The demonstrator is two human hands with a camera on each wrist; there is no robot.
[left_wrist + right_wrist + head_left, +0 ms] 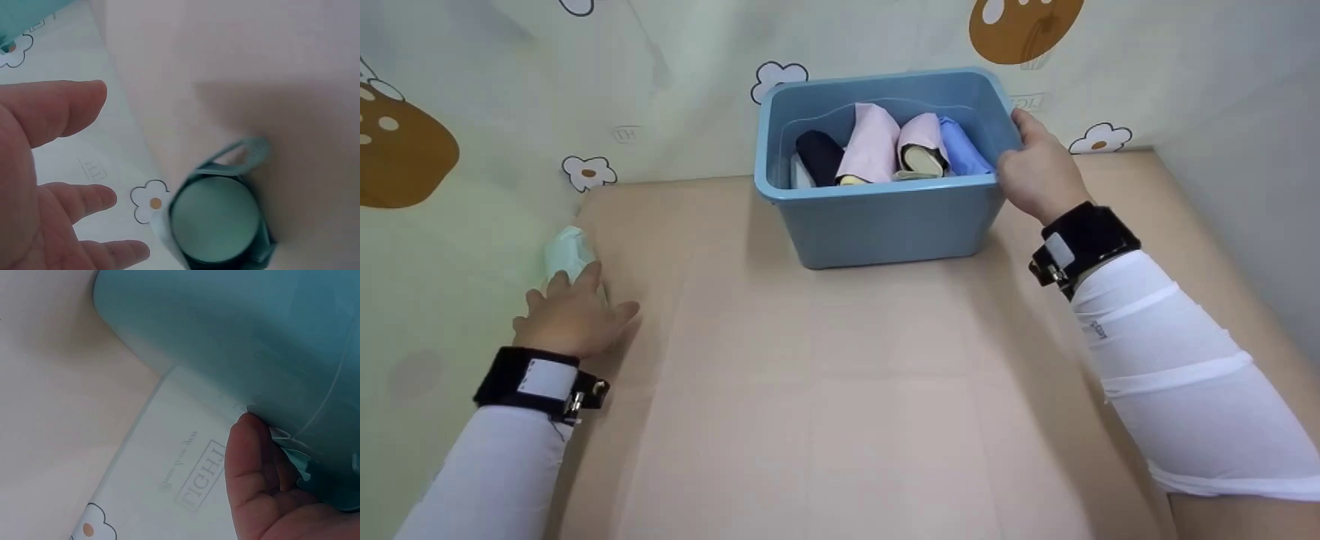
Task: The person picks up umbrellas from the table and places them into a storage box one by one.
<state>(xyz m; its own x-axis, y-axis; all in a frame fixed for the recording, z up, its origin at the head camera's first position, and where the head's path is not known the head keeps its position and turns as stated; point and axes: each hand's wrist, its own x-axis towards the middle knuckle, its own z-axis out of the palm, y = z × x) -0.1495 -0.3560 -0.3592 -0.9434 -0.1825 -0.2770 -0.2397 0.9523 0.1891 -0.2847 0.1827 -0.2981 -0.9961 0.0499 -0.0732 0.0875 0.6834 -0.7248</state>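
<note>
A blue plastic bin stands at the back of the table. Inside it lie a black rolled bundle, two pink-wrapped rolls and a blue one. My right hand grips the bin's right rim, thumb on top; the right wrist view shows its curled fingers at the rim. At the left edge of the table is a pale green wrapped item, whose round end shows in a loose wrapper in the left wrist view. My left hand reaches over its near end, fingers spread and thumb apart.
A pale sheet with flowers and brown shapes hangs behind and to the left of the beige tabletop. A plain grey-white wall borders the right side.
</note>
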